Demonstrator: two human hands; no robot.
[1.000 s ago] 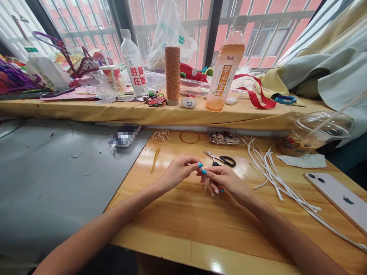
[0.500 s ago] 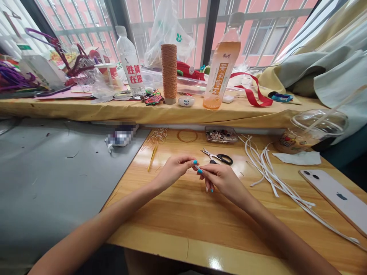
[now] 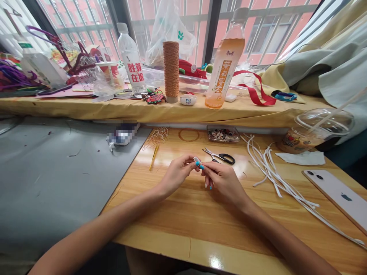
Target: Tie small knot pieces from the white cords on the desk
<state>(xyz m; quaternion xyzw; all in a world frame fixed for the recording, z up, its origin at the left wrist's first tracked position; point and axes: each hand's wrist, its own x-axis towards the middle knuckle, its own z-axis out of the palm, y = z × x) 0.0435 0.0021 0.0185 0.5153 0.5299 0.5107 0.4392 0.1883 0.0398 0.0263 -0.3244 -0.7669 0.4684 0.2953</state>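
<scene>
A small white piece of cord (image 3: 196, 159) shows between my fingertips, above the middle of the wooden table. My left hand (image 3: 180, 170) pinches it from the left, thumb and index closed. From the right, my right hand (image 3: 224, 177) presses thumb and index onto its lower end, the thumb tips nearly touching. The cord's exact shape is mostly covered by my fingers. Just behind my hands lie black-handled scissors (image 3: 227, 158), blades pointing left. Several long white cords (image 3: 269, 168) are spread to the right of my right hand.
Yellow tweezers (image 3: 154, 156) lie beside a heap of thread scraps (image 3: 159, 134). Behind are a brown thread ring (image 3: 189, 130) and a clear box (image 3: 223, 139) of small pieces. A phone (image 3: 341, 194) and a lidded cup (image 3: 298, 137) stand right. A thread spool (image 3: 171, 72) and drink bottle (image 3: 220, 76) occupy the sill.
The white piece has turned and now shows above my left thumb rather than between the two hands. My fingertips have come closer together. The camera view has shifted slightly.
</scene>
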